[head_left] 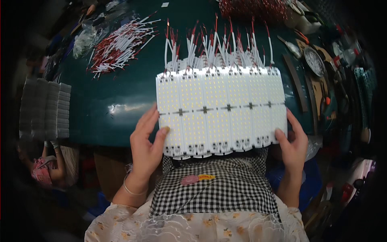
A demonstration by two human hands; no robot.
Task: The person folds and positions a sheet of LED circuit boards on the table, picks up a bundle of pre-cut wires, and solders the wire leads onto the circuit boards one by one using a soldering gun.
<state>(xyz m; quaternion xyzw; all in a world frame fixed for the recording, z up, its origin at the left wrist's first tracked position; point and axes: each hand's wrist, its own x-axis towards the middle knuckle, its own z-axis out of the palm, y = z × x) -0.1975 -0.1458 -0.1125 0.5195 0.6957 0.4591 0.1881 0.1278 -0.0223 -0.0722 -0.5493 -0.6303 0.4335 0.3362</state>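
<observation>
Between my two hands is a white LED panel [215, 109], a sheet of joined boards dotted with small yellow LEDs. My left hand [148, 139] grips its left edge, thumb on the face and fingers behind. On the right edge, my right hand [293, 141] holds it the same way. The panel's near edge overhangs the table in front of my checked apron [217, 185]. Right behind its far edge lie more white boards [181, 63], with white-sleeved wires [217, 44] with red ends standing up from that area. Which layer each wire joins is partly hidden.
A heap of cut red and white wires [117, 48] lies at the far left of the green table [109, 97]. Stacked white boards [46, 109] stand at the left edge. Red wire bundles [254, 10] are at the back; a round metal dish [314, 61] and tools sit right.
</observation>
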